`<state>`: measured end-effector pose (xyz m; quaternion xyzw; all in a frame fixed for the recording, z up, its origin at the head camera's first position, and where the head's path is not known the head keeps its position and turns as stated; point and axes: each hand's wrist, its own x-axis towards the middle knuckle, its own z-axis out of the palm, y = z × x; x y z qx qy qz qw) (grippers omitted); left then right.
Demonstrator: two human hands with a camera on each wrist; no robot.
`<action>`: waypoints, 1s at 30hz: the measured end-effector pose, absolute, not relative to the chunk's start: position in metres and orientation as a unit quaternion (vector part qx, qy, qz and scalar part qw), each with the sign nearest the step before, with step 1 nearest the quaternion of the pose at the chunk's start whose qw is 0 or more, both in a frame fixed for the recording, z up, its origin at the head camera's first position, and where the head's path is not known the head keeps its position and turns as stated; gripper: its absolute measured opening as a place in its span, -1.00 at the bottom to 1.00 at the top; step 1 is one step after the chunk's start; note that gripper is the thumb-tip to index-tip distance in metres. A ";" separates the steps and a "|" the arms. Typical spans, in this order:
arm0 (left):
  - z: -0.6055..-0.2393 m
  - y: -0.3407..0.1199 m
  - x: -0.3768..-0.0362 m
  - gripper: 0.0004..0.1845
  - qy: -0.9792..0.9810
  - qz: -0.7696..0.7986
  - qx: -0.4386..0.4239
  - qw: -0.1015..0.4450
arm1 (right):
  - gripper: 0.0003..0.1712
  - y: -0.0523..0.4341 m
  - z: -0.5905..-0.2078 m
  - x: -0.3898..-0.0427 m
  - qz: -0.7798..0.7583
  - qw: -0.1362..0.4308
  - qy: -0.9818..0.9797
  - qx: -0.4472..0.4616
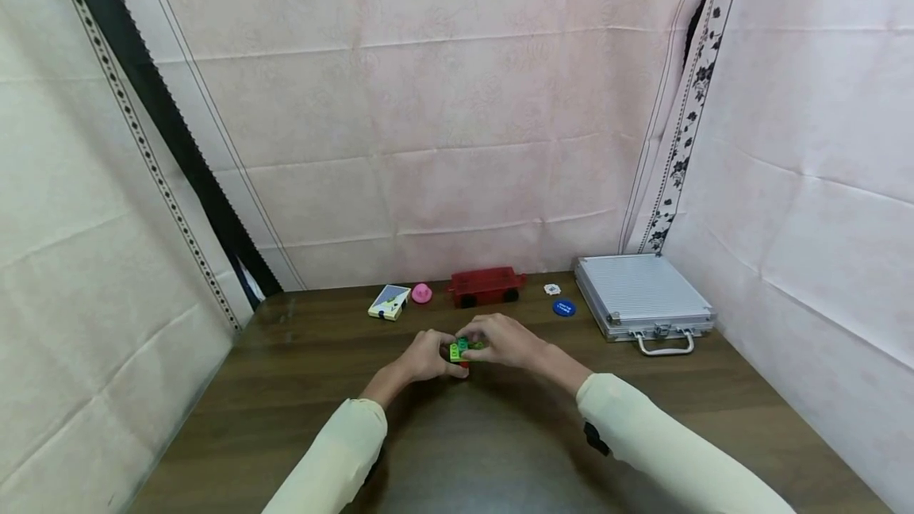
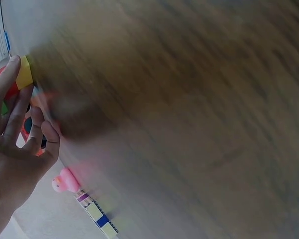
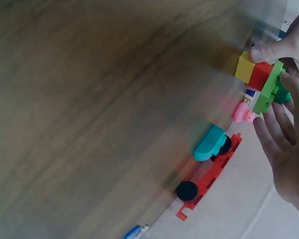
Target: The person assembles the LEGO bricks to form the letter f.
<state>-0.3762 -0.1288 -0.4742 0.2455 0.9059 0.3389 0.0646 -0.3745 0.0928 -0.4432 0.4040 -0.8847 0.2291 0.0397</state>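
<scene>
From the head view, we see the left hand (image 1: 427, 357) and right hand (image 1: 505, 342) meeting around a block stack (image 1: 455, 353). Left wrist: fingers pinch its lower blocks (image 2: 24, 74). Right wrist: fingers seemingly grip its light green block (image 3: 269, 88), partly hidden; we judge joining in hand, next needing aligned pressure.

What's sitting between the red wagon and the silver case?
In the head view, a small white piece and a blue disc lie between the red wagon and silver case.

Looks like a makeshift booth, hung on three sides with creased, pale cloth (image 1: 464, 101) and fitted with a wooden table (image 1: 243, 403) bearing a toy wagon (image 1: 485, 286) and a duck (image 1: 421, 293); cannot place in home or workroom.
</scene>
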 end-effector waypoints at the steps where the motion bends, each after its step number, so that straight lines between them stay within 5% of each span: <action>1: -0.473 -0.129 -0.376 -0.48 0.906 0.338 0.247 0.063 | -0.62 0.092 -0.442 -0.375 0.224 0.040 -0.886 0.404; 19: -0.474 -0.127 -0.374 -0.37 0.910 0.329 0.241 0.069 | -0.62 0.094 -0.457 -0.373 0.224 0.074 -0.888 0.394; 30: -0.478 -0.127 -0.373 -0.45 0.908 0.337 0.242 0.064 | -0.52 0.100 -0.453 -0.374 0.247 0.044 -0.868 0.429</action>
